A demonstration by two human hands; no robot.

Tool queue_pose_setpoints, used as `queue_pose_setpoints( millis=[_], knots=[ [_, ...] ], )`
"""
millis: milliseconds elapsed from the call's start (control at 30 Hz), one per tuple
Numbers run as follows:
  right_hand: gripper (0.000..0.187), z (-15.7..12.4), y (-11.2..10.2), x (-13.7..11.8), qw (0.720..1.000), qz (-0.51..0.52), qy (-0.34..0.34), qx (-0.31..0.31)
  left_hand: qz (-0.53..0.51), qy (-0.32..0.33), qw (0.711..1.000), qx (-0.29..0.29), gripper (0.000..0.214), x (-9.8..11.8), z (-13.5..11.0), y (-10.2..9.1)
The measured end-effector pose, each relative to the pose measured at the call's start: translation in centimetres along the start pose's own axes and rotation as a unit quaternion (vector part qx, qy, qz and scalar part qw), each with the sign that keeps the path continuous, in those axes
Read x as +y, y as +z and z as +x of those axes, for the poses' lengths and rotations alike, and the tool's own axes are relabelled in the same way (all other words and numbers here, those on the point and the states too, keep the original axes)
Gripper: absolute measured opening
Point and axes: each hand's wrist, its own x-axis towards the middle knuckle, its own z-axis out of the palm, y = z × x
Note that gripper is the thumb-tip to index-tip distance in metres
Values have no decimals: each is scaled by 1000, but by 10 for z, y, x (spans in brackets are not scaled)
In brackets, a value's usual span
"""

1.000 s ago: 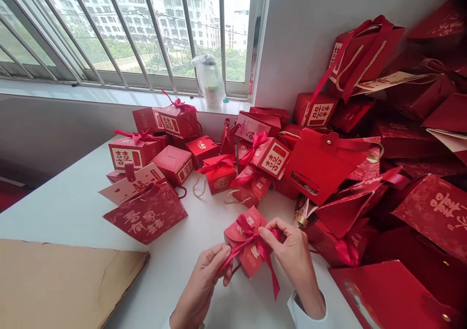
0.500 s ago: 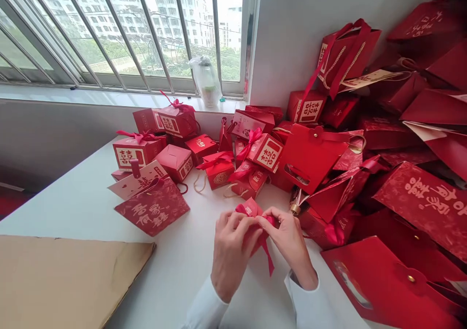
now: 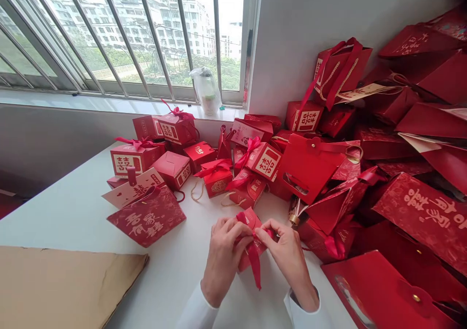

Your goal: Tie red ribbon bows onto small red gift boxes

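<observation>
A small red gift box [image 3: 243, 264] stands on the white table in front of me, partly covered by my fingers. A red ribbon [image 3: 255, 269] lies across its top, with one tail hanging down the near side. My left hand [image 3: 223, 256] rests over the left of the box, its fingers closed on the ribbon. From the right, my right hand [image 3: 286, 253] pinches the ribbon between thumb and forefinger, close to the left fingertips. The spot where the ribbon crosses is mostly hidden by the fingers.
Several red gift boxes [image 3: 171, 168] and a patterned red bag [image 3: 148, 217] sit behind and to the left. Red bags [image 3: 419, 212] heap up on the right against the wall. Cardboard [image 3: 65, 285] lies front left. A plastic-wrapped cup [image 3: 207, 93] stands on the windowsill.
The hanging ribbon tail has swung left and now lies over the box's near side. Both hands stay close together on the ribbon. The whole view has shifted slightly.
</observation>
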Motion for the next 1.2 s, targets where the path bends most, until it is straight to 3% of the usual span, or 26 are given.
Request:
queue_pose_setpoints(
  millis=[233, 667, 933, 1067, 1200],
  knots=[
    [26, -3, 1, -6, 999, -27, 14, 16, -58, -20, 998, -7, 13, -8, 4, -4],
    [26, -1, 3, -9, 994, -106, 16, 33, -65, -11, 997, -32, 13, -13, 5, -14],
    [30, -3, 9, -5, 990, -134, 15, 41, 1, -15, 999, -39, 19, -12, 2, -21],
    [30, -3, 10, -7, 988, -137, 6, 66, 46, -48, 998, -23, 19, -5, 3, -21],
    [26, -3, 4, -11, 995, -85, 25, 38, 37, -76, 996, 4, 13, 3, 2, -18]
  ],
)
